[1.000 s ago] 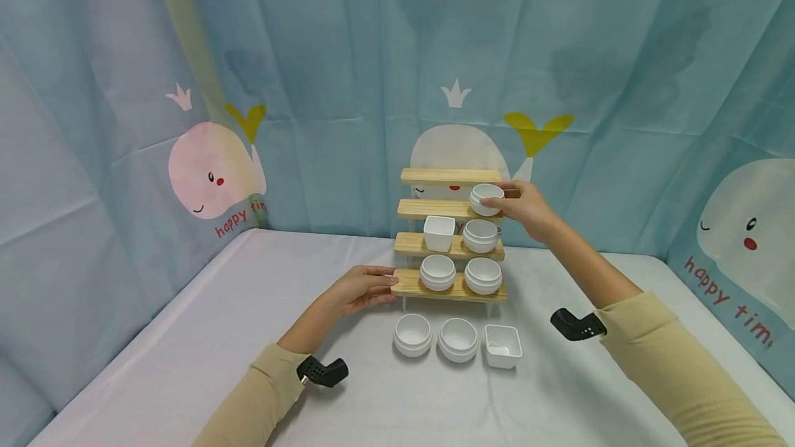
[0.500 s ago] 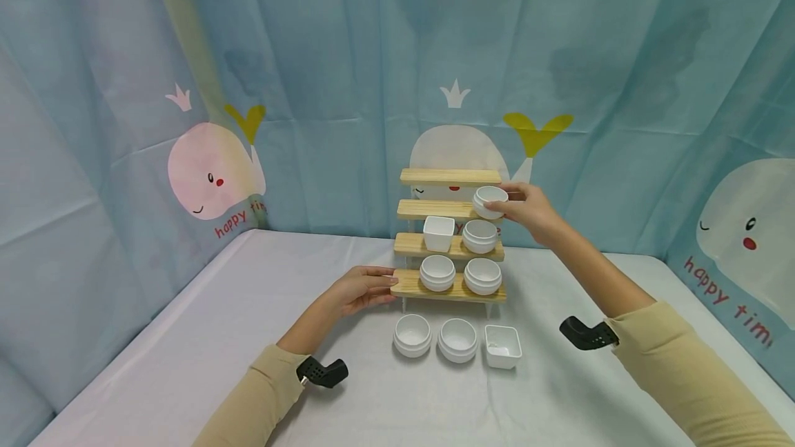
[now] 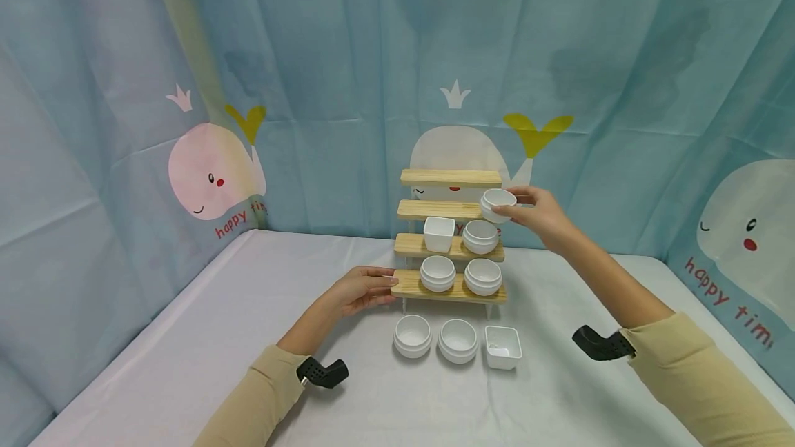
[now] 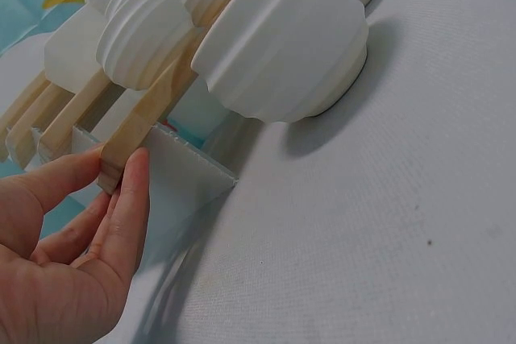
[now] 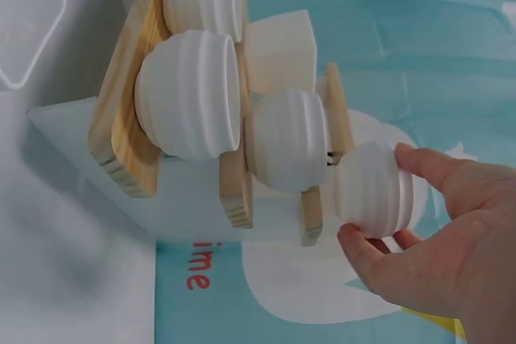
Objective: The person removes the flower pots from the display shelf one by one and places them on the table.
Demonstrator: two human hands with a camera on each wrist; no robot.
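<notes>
A four-step wooden rack (image 3: pixel 450 211) stands at the back of the table. My right hand (image 3: pixel 539 212) holds a round white ribbed cup (image 3: pixel 498 204) (image 5: pixel 375 191) just off the right end of the second-highest step. My left hand (image 3: pixel 365 288) (image 4: pixel 72 247) grips the left end of the lowest step (image 3: pixel 406 284), thumb on top. On that step sit two round cups (image 3: pixel 437 272), (image 3: pixel 483 276). One step up stand a square cup (image 3: pixel 439 232) and a round cup (image 3: pixel 480 236).
On the white table (image 3: pixel 186 350) in front of the rack stand two round cups (image 3: pixel 413 334), (image 3: pixel 458 339) and a square cup (image 3: pixel 502 345). A blue curtain with whale prints (image 3: pixel 211 171) closes off the back and sides.
My right hand has drawn the round cup rightward off the second-highest step, clear of its end. The left hand has stayed on the lowest step.
</notes>
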